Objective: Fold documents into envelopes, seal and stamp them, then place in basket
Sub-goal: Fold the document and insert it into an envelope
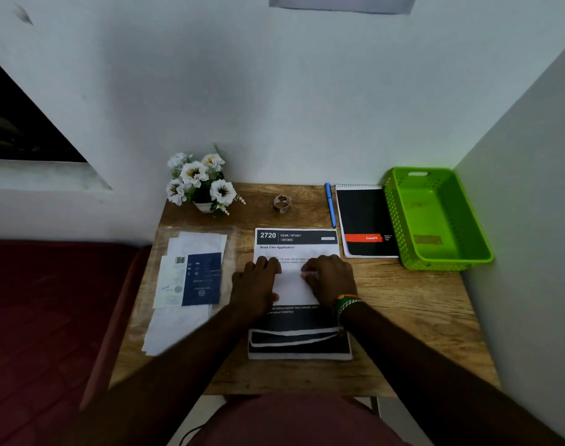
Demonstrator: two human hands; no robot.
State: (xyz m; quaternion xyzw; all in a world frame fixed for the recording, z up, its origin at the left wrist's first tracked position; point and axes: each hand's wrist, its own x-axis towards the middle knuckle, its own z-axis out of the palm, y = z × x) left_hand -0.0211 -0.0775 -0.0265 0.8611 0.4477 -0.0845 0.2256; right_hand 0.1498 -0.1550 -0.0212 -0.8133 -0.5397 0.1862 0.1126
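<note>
1. Head view, nearest edge: both forearms reach in from the bottom of the frame; the person's lap hides the front edge of the counter [403, 333].
2. Stack of documents [298, 344] lies at the near centre, dark printed bands showing; its near sheets are curled, and their text cannot be read.
3. Top document [296, 244] is partly folded: its near part is turned up over the middle, white back showing. The header "2720 DESK / STUDY" stays readable at the far end; the smaller print is blurred.
4. Left hand [257, 283] lies on the fold's left side, fingers bent down onto the paper and thumb at the near edge. Grip: pressing the sheet; fingertips are partly hidden.
5. Right hand [331, 278] lies on the fold's right side, fingers curled onto the paper. A beaded bracelet [345, 304] covers the wrist.
6. Left of the documents: envelopes [184, 284] inside a clear sleeve, with a blue card on top; the sleeve edges are hard to trace.
7. Right, farther back: black notebook [364, 220], blue pen [330, 204] just beside it, and green basket [435, 217] against the side wall.
8. Far edge: tape roll [281, 203], blurred; white flowers [199, 181] in a pot at the back left corner.
</note>
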